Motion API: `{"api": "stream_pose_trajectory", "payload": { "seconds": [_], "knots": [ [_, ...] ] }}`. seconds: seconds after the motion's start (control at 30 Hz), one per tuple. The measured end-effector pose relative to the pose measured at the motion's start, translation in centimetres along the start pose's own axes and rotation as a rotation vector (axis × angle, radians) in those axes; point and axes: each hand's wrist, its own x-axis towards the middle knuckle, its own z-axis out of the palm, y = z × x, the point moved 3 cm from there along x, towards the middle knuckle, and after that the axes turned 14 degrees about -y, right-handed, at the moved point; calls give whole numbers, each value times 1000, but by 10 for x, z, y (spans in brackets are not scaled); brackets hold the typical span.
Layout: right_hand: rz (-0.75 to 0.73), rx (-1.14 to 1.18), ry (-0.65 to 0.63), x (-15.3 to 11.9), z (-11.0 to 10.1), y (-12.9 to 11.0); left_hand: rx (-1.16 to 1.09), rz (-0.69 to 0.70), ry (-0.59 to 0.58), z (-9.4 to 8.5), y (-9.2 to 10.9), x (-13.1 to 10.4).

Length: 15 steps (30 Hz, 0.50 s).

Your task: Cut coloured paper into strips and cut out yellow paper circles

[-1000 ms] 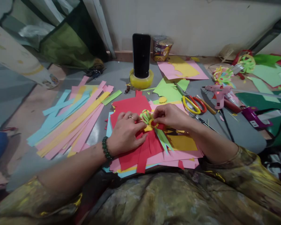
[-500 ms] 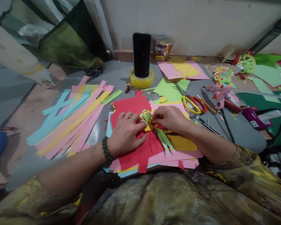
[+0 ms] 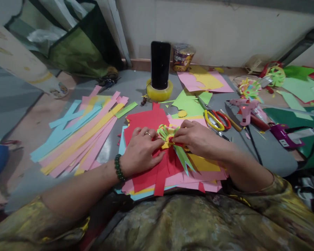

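Note:
A paper flower [image 3: 162,131] with green and yellow loops and two green tails [image 3: 182,158] lies on red paper [image 3: 146,120]. My left hand [image 3: 142,150], with a ring and a green bead bracelet, pinches the flower's left edge between thumb and fingers. From the other side my right hand [image 3: 199,140] has its fingers closed together at the flower's middle, on a small red paper piece [image 3: 170,139]. The right fingertips partly cover that piece. Under both hands lies a stack of coloured sheets [image 3: 204,163].
Paper strips [image 3: 80,134] fan out at left. A phone [image 3: 160,64] stands in a yellow tape roll [image 3: 159,94]. Scissors [image 3: 214,120], a pink glue gun [image 3: 244,108] with its cord, and a purple power strip [image 3: 285,136] lie at right. A snack cup [image 3: 182,57] stands behind.
My right hand has shifted slightly, its fingers now lying over the flower's middle, where a red piece shows. The left hand keeps its place. The view has tilted slightly.

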Motion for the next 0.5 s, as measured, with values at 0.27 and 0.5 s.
{"api": "stream_pose_trajectory", "payload": {
  "seconds": [0.27, 0.5],
  "knots": [
    [34, -10, -82, 6, 7, -5, 7, 0, -12, 1, 0, -1],
    [-11, 37, -77, 7, 7, -4, 14, -3, -24, 1, 0, -1]
  ]
}}
